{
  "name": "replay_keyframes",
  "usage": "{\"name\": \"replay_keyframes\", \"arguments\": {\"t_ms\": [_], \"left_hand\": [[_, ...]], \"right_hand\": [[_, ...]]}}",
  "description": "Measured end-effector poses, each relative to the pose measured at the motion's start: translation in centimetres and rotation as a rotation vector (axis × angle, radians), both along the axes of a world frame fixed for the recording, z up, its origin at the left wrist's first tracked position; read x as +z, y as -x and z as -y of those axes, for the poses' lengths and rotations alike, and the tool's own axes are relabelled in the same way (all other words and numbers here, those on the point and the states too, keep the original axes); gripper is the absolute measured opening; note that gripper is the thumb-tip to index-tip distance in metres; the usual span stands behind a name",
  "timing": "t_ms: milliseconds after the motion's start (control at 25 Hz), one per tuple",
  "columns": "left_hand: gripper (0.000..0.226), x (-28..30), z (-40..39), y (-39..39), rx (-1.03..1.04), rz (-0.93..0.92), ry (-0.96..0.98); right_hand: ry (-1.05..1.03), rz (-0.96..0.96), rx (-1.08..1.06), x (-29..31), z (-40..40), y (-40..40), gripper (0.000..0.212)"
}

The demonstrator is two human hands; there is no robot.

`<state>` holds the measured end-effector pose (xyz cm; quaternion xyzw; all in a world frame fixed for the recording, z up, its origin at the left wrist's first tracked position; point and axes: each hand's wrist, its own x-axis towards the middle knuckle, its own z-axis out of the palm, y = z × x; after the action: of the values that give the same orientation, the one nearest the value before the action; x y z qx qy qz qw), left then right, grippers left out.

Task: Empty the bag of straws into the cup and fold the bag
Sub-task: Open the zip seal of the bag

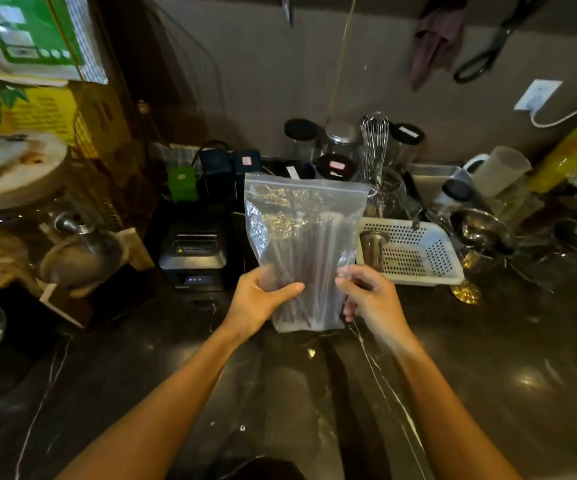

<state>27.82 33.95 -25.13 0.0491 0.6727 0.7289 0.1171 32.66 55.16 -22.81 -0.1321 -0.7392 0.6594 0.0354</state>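
A clear zip-top plastic bag stands upright above the dark marble counter, its zip strip at the top looking closed. Dark straws fill its lower half, standing on end. My left hand grips the bag's lower left side, thumb across the front. My right hand holds the lower right edge. A metal cup stands just right of the bag, in the near left corner of a white perforated basket.
A black receipt printer sits left of the bag. Jars with black lids, a whisk and metal bowls crowd the back right. A large glass dispenser stands at left. Bare counter lies under my forearms.
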Motion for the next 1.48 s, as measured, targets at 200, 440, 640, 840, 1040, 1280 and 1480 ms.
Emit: {"name": "replay_keyframes", "arguments": {"t_ms": [200,440,640,840,1040,1280,1480], "left_hand": [[0.030,-3.4,0.4,-2.4,0.014,0.084,0.083],[0.032,-3.8,0.9,-3.0,0.045,0.121,0.113],[0.037,-1.7,1.3,-1.2,-0.017,-0.004,0.055],[0.020,-1.3,0.6,-0.6,0.010,-0.020,0.093],[0.028,-0.4,-0.9,-0.5,-0.028,-0.014,0.052],[0.026,0.6,-2.6,-0.3,-0.163,-0.105,0.097],[0.026,1.4,-2.8,-1.0,-0.248,-0.153,0.172]], "right_hand": [[0.029,0.097,0.011,-2.9,-1.3,-1.6,0.006],[0.067,0.227,0.033,-4.9,-2.1,-2.1,0.012],[-0.026,0.297,0.033,-5.6,-2.3,-1.4,0.005],[-0.156,0.365,-0.005,-5.1,-1.9,-0.7,0.023],[-0.220,0.004,-0.318,-1.2,-0.3,-0.7,0.013],[0.144,0.143,-0.137,4.1,2.3,0.8,0.048],[0.168,0.183,-0.187,5.5,1.9,1.1,0.026]]}}
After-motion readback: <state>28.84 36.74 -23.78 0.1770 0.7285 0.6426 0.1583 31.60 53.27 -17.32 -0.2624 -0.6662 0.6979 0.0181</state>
